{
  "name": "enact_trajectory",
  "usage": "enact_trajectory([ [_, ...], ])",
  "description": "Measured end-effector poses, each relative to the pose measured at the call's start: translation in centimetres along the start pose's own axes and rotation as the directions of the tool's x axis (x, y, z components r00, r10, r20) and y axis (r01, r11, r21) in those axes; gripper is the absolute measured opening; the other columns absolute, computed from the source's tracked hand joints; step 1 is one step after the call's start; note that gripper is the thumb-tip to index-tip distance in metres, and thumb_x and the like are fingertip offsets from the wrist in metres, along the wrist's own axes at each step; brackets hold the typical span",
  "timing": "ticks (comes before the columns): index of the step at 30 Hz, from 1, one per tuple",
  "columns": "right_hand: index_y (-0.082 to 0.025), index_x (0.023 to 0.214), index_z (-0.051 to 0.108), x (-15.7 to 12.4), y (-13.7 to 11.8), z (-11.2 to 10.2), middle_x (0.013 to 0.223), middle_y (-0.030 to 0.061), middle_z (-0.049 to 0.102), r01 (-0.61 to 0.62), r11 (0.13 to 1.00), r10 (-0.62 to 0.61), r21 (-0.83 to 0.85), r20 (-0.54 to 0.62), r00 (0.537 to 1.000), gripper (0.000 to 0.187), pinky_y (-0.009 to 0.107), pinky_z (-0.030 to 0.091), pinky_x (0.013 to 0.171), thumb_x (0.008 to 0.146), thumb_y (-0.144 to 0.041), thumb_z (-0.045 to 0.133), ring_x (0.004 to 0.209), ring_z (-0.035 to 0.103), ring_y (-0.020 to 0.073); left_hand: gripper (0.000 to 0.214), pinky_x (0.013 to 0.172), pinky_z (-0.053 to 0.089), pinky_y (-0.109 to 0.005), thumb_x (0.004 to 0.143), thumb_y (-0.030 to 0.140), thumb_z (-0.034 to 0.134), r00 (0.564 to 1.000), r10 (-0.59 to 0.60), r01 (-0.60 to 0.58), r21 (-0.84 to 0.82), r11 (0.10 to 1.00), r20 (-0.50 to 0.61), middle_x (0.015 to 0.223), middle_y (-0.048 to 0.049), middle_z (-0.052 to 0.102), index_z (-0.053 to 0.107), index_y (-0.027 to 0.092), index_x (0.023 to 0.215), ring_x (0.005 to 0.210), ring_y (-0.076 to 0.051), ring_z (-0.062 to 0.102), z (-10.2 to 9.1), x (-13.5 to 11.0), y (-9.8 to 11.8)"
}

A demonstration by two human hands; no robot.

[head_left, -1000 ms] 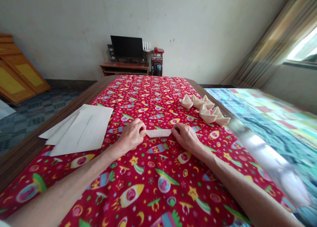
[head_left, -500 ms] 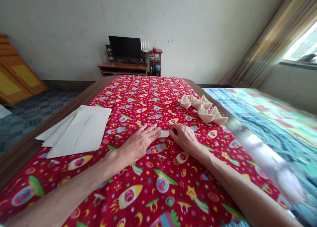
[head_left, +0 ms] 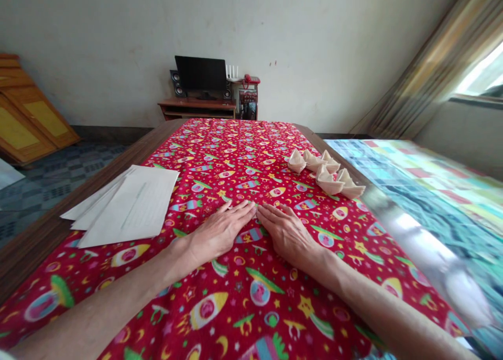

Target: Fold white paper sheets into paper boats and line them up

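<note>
My left hand (head_left: 226,226) lies flat, palm down, at the middle of the red patterned cloth (head_left: 239,158), its fingers stretched out to the right. My right hand (head_left: 286,230) lies flat opposite it, fingers pointing left, and the fingertips of both hands almost meet. The small strip of white paper seen between them earlier is hidden under the fingers. Beyond my right hand, to the right, stand several folded paper boats (head_left: 329,181) in a loose cluster. Fanned sheets of white paper (head_left: 131,205) lie to the left of my left hand.
The cloth covers a long dark wooden table (head_left: 51,234). Past its far end, a monitor (head_left: 201,74) stands on a low brown desk (head_left: 196,106) against the wall. A bed with a patterned cover (head_left: 393,166) is at the right, a wooden cabinet (head_left: 35,111) at the left.
My right hand has gone from a pinch at the end of the paper strip to lying flat over it, its fingers now beside my left fingertips. My left hand stays flat.
</note>
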State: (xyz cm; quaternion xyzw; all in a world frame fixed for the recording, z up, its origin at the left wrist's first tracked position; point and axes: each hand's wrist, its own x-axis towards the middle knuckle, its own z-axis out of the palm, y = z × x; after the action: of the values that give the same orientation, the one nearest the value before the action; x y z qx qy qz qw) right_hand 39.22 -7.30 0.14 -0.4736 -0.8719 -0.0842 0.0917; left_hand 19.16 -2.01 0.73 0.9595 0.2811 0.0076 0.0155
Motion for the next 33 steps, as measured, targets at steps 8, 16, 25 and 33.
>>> enact_trajectory([
  [8, -0.01, 0.126, 0.054, -0.8, 0.6, -0.4, 0.13, 0.0123, 0.055, 0.001, 0.999, -0.001, -0.049, 0.003, 1.0, 0.04, 0.045, 0.036, 0.103, 0.089, -0.01, 0.037, 0.121, 0.049, 0.0236, 0.069, 0.112, 0.022, -0.037, 0.074, -0.004, 0.03, 0.998, 0.017, -0.013, 0.056, 0.998, -0.061, 0.147, -0.0042, 0.035, 0.036, 0.018, 0.139, 0.138, -0.015, 0.026, 0.5, -1.5, -0.6],
  [16, -0.008, 0.123, 0.055, -1.3, 1.1, -0.3, 0.127, 0.0131, 0.057, 0.0, 0.998, 0.0, -0.061, 0.01, 1.0, 0.04, 0.042, 0.038, 0.1, 0.087, -0.013, 0.04, 0.117, 0.052, 0.0246, 0.065, 0.111, 0.024, -0.035, 0.076, -0.002, 0.033, 0.992, -0.026, 0.037, 0.08, 0.996, -0.127, 0.143, -0.0013, 0.042, 0.041, 0.021, 0.136, 0.133, -0.014, 0.036, 0.7, -2.9, -1.4],
  [25, -0.016, 0.099, 0.063, -0.5, 2.2, 0.2, 0.107, 0.0084, 0.066, -0.023, 0.99, 0.04, 0.137, -0.119, 0.992, 0.024, 0.031, 0.043, 0.091, 0.088, -0.012, 0.042, 0.103, 0.059, 0.0189, 0.05, 0.105, 0.038, -0.033, 0.079, 0.002, 0.036, 0.945, -0.043, 0.034, -0.035, 0.999, -0.323, 0.125, -0.003, 0.061, 0.062, 0.019, 0.118, 0.12, -0.016, 0.052, 1.5, -2.5, -2.7],
  [33, -0.018, 0.109, 0.059, 0.8, 3.3, 1.8, 0.094, 0.0087, 0.062, -0.087, 0.967, 0.158, 0.241, -0.293, 0.943, 0.025, 0.028, 0.047, 0.071, 0.086, -0.027, 0.056, 0.083, 0.058, 0.0179, 0.034, 0.084, 0.052, -0.034, 0.083, 0.009, 0.043, 0.885, -0.128, 0.067, -0.15, 0.986, -0.447, 0.098, -0.0081, 0.069, 0.067, 0.014, 0.106, 0.091, -0.021, 0.063, 0.8, 1.1, -2.8],
])
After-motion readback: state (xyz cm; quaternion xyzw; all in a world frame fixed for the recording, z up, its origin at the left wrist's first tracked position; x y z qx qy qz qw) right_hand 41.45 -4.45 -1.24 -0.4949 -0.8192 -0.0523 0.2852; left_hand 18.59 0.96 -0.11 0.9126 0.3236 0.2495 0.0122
